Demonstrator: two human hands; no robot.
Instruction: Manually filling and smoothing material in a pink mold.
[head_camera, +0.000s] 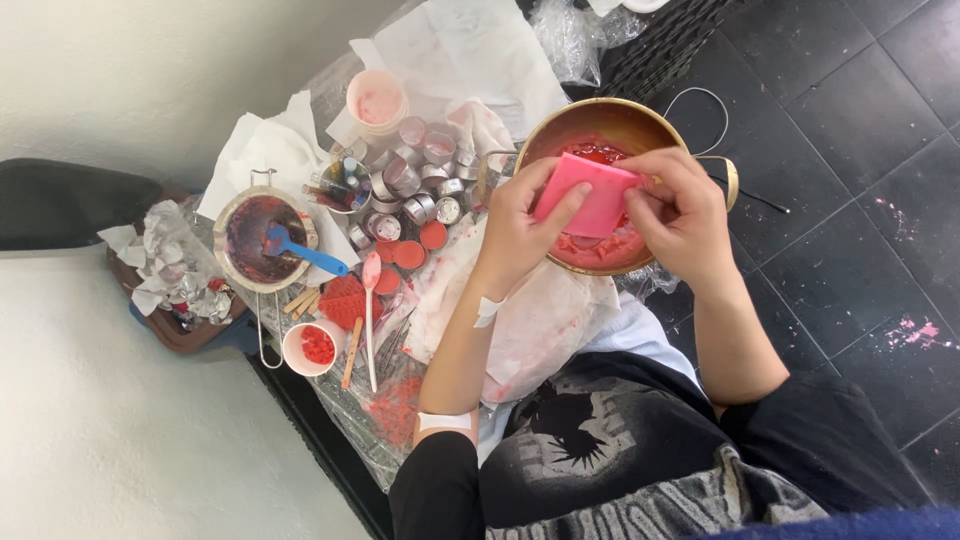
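Pink rectangular block, flat & smooth, is sitting tilted btwn both hands, pinched at its ends. Brass-coloured bowl w/ red-pink waxy residue is lying directly beneath the hands, handles sticking out either side.

Bright, even daylight throughout; shadows soft and faint. Pale wall at upper left nearly washed out. Mild glare on brass bowl rim and dark floor tiles. Focus sharp at centre, slight softness toward edges.
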